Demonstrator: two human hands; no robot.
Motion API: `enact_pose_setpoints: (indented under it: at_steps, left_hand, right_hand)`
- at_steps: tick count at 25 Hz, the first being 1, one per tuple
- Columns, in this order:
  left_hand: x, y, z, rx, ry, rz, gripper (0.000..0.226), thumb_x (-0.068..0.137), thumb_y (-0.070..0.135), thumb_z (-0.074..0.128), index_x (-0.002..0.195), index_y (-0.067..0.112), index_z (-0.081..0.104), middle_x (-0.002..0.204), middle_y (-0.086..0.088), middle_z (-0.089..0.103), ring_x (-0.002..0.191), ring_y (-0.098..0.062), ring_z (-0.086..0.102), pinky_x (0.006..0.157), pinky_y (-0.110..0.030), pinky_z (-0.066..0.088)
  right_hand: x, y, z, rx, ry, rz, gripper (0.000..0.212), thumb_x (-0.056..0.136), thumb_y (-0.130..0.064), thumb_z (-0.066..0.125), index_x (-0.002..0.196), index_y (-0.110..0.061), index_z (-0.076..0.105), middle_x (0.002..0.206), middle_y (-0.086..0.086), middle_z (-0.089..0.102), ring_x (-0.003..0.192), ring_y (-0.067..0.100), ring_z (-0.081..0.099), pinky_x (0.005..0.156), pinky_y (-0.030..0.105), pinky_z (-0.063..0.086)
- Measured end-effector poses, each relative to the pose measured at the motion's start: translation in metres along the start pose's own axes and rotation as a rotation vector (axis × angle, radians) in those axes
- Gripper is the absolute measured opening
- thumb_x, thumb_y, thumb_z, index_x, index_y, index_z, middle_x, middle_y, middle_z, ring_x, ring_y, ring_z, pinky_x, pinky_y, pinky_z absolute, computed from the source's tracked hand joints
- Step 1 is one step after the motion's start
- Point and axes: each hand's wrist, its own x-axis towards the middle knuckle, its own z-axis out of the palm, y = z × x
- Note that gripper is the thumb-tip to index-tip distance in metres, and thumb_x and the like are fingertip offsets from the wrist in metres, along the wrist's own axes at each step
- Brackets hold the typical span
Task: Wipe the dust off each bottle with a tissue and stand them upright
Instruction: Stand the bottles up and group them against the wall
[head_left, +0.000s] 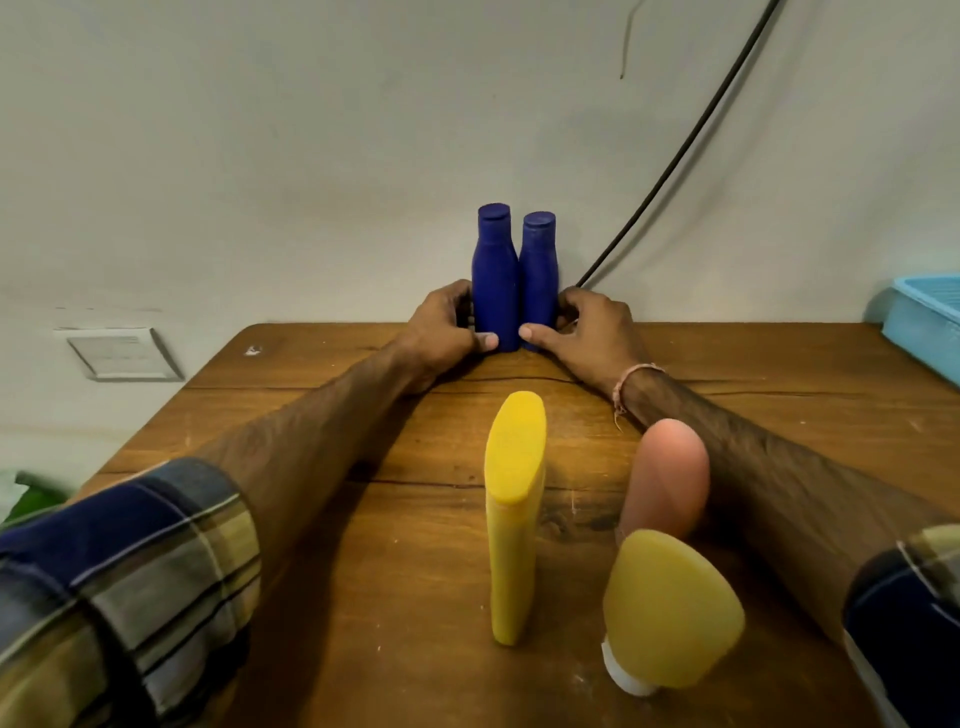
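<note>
Two dark blue bottles stand upright side by side at the far edge of the wooden table (311, 519). My left hand (441, 327) grips the base of the left blue bottle (494, 270). My right hand (587, 332) grips the base of the right blue bottle (539, 265). Nearer to me stand a tall yellow bottle (514, 519), a pink bottle (667, 478) and a darker yellow bottle (670, 608) resting on its white cap. No tissue is in view.
A light blue tray (924, 322) sits at the table's right far corner. A black cable (691, 140) runs down the wall behind the blue bottles. A wall switch plate (122, 353) is at the left. Something green (31, 499) lies by the left edge.
</note>
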Motion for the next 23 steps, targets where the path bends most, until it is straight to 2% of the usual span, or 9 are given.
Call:
enact_pose_setpoints:
  at_steps: [3,6,11,14,16,19,21,23]
  left_hand:
    - [0.008,-0.003,0.001,-0.028,-0.027,0.034,0.055,0.082,-0.011,0.069,0.130,0.012,0.057,0.120,-0.007,0.069,0.111,-0.019,0.067,0.089,-0.029,0.059]
    - [0.007,-0.003,0.001,-0.052,-0.028,0.028,0.056,0.080,-0.014,0.068,0.129,0.012,0.056,0.118,-0.007,0.067,0.109,-0.018,0.066,0.085,-0.026,0.058]
    - [-0.023,0.001,-0.007,-0.192,0.061,-0.052,0.074,0.076,-0.011,0.074,0.138,0.021,0.049,0.130,-0.001,0.060,0.124,-0.019,0.056,0.101,-0.040,0.055]
    - [-0.065,0.000,-0.016,-0.162,0.073,-0.060,0.084,0.072,-0.006,0.080,0.141,0.028,0.047,0.136,0.003,0.056,0.130,-0.016,0.050,0.107,-0.037,0.049]
    - [-0.107,0.004,-0.021,-0.151,0.009,-0.037,0.081,0.069,-0.005,0.081,0.138,0.027,0.050,0.136,0.005,0.059,0.130,-0.014,0.052,0.112,-0.039,0.046]
    - [-0.181,0.016,-0.023,-0.155,-0.189,-0.020,0.075,0.073,-0.007,0.079,0.135,0.027,0.054,0.135,0.008,0.062,0.129,-0.009,0.056,0.110,-0.038,0.047]
    - [-0.224,0.026,-0.019,-0.035,-0.345,0.001,0.081,0.074,0.008,0.086,0.141,0.031,0.048,0.139,0.014,0.058,0.131,-0.001,0.053,0.111,-0.029,0.044]
    - [-0.246,0.033,-0.007,0.110,-0.411,0.036,0.096,0.070,0.031,0.091,0.150,0.034,0.036,0.147,0.020,0.049,0.136,0.004,0.045,0.115,-0.028,0.039]
  right_hand:
    - [0.006,0.002,0.005,-0.014,-0.006,0.007,0.042,0.080,-0.048,0.075,0.106,-0.017,0.064,0.088,-0.005,0.063,0.073,0.002,0.055,0.056,0.015,0.038]
    - [0.006,0.003,0.003,-0.003,-0.022,0.029,0.047,0.078,-0.049,0.076,0.109,-0.016,0.064,0.092,-0.003,0.065,0.078,0.007,0.059,0.059,0.016,0.041]
    - [-0.016,0.001,-0.012,0.192,-0.017,0.153,0.061,0.071,-0.042,0.084,0.122,-0.019,0.058,0.112,-0.005,0.063,0.093,0.009,0.064,0.077,0.022,0.053]
    - [-0.047,0.000,-0.034,0.315,-0.049,0.231,0.057,0.074,-0.025,0.084,0.123,-0.021,0.055,0.119,-0.005,0.060,0.094,0.008,0.067,0.073,0.021,0.054]
    - [-0.078,-0.002,-0.052,0.412,-0.059,0.275,0.050,0.079,-0.014,0.080,0.122,-0.021,0.056,0.123,-0.003,0.059,0.101,0.011,0.065,0.074,0.025,0.056]
    - [-0.130,-0.008,-0.078,0.509,-0.014,0.337,0.036,0.086,-0.004,0.069,0.115,-0.023,0.061,0.121,-0.001,0.062,0.105,0.017,0.065,0.084,0.042,0.059]
    - [-0.162,-0.017,-0.090,0.527,-0.017,0.362,0.034,0.088,0.001,0.065,0.107,-0.027,0.062,0.117,0.000,0.065,0.105,0.018,0.065,0.086,0.042,0.059]
    - [-0.185,-0.026,-0.094,0.552,-0.013,0.360,0.039,0.086,0.005,0.064,0.101,-0.031,0.061,0.114,0.002,0.067,0.102,0.017,0.067,0.082,0.036,0.059]
